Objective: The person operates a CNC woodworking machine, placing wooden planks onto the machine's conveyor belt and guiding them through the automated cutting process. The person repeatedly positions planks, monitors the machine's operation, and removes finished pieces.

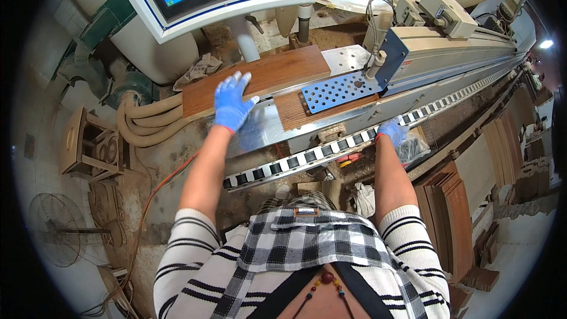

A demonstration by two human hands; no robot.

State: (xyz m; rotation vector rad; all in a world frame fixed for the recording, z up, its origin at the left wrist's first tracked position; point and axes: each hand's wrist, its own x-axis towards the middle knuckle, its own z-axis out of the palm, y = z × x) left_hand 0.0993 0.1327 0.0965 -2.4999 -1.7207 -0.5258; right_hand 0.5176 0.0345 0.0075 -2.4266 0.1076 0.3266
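My left hand (pixel 232 101), in a blue and white glove, lies with fingers spread on the near edge of a long brown wood board (pixel 283 75). The board rests on the far side of the machine's metal bed. A second brown wood piece (pixel 289 112) lies nearer to me, its right part beneath a blue perforated plate (pixel 339 91). Lower on the right, my gloved right hand (pixel 392 132) is closed over the roller rail (pixel 319 153) along the machine's front. Its fingertips are partly hidden. Bare metal bed (pixel 263 124) shows beside my left hand.
A control panel (pixel 207 20) with a lit screen and red button stands over the far left. The machine's long beige housing (pixel 455 53) runs to the right. Stacked wood boards (pixel 449 218) lean at right. Thick hoses (pixel 147 124), an orange cable (pixel 156 192) and a fan (pixel 56 227) are at left.
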